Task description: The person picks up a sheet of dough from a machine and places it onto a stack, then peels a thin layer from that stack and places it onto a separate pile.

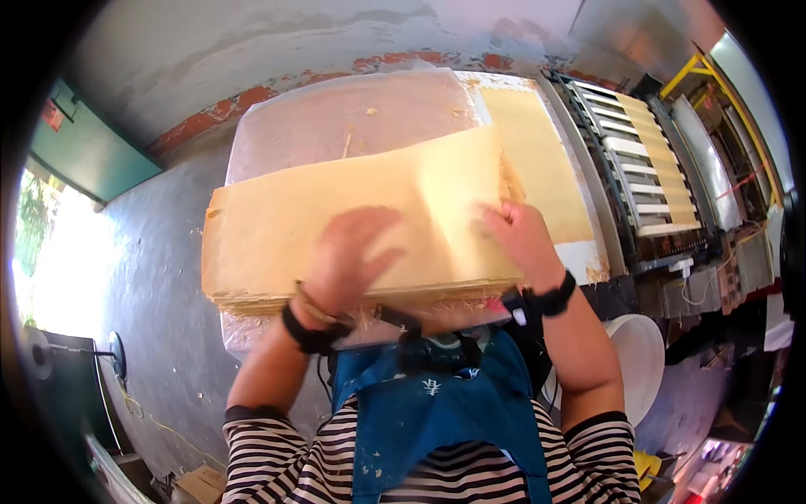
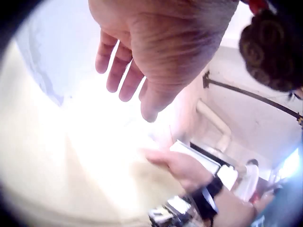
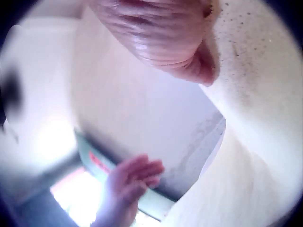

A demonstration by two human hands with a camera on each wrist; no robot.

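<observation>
A thick stack of thin tan sheets (image 1: 327, 298) lies on the table in front of me, its layered edges ragged. The top sheet (image 1: 319, 189) bends upward toward its right end. At that end my right hand (image 1: 525, 239) pinches the sheet's edge, thumb against its surface in the right wrist view. My left hand (image 1: 353, 248), blurred, is over the middle of the sheet and holds nothing. Its fingers (image 2: 120, 68) are extended and slightly spread in the left wrist view.
Behind the stack is a plastic-covered block (image 1: 336, 118). Another tan sheet (image 1: 537, 160) lies on a white surface at the right, beside a slatted rack (image 1: 621, 151). A white bucket (image 1: 638, 365) stands near my right elbow. The wall (image 1: 252, 59) runs along the back.
</observation>
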